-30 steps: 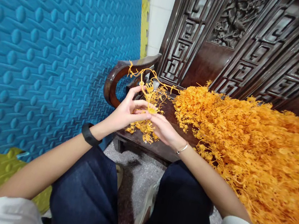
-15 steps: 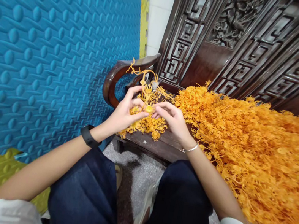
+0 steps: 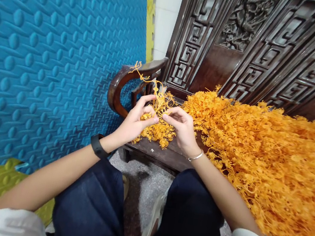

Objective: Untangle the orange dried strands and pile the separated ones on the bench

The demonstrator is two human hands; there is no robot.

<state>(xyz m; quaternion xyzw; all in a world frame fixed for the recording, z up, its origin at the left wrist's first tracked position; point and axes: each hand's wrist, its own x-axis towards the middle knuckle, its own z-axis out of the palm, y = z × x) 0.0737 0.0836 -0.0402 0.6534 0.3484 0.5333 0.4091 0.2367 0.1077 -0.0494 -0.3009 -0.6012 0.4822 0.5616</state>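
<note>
My left hand [image 3: 135,121] is closed round an orange plastic sprig [image 3: 155,89], whose thin forked stem sticks up and to the left above the fingers. A short gap to the right, the thumb and fingertips of my right hand [image 3: 185,130] are pinched together beside the sprig. What lies between those fingertips is too small to make out. Under and behind both hands, a small pile of orange sprigs [image 3: 159,132] rests on the dark wooden bench [image 3: 173,156].
A large heap of orange sprigs [image 3: 264,149] spreads over the right side. The bench's curved armrest [image 3: 117,86] stands left of my hands, its carved backrest [image 3: 218,67] behind. Blue foam matting [image 3: 66,45] fills the left.
My hands have drawn slightly apart; a yellow-orange bit that showed between the fingertips now sits nearer my left palm. The sprig's upper stem has tipped a little left and down.
</note>
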